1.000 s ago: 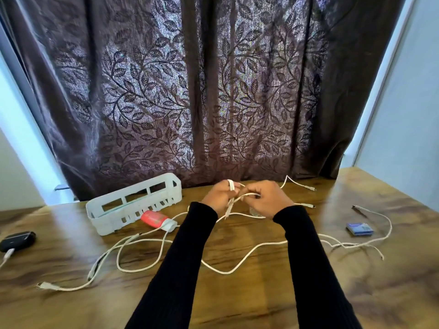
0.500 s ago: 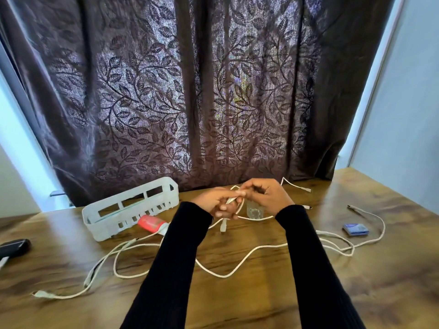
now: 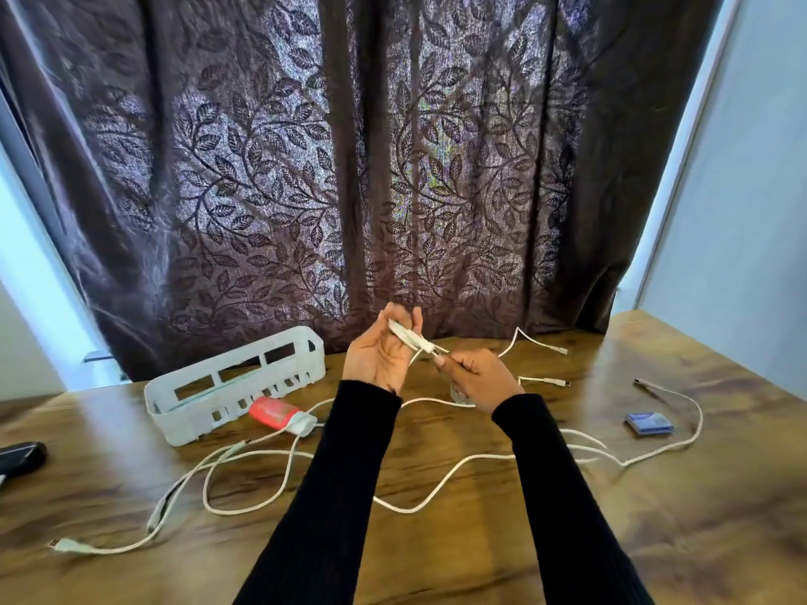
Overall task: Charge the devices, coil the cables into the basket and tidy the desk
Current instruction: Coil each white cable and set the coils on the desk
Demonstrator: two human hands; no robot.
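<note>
Both hands fold a thin white cable (image 3: 415, 340) above the wood-grain table (image 3: 436, 552).

Left hand (image 3: 382, 358) curls round the doubled cord; right hand (image 3: 478, 377) pinches it; slotted white plastic basket (image 3: 236, 384) sits left of them.

two hands (image 3: 384, 355) at twelve o'clock, one white basket (image 3: 236, 382) at ten, one red-and-white device (image 3: 281, 414), one black device (image 3: 19, 457) at nine, one blue card (image 3: 648, 423) at three; the tangled white cables (image 3: 244, 510) can't be counted.

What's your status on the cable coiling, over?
Left hand and right hand both grip a white cable above the desk. Basket holds no coil yet. More cables sprawl loose below.
</note>
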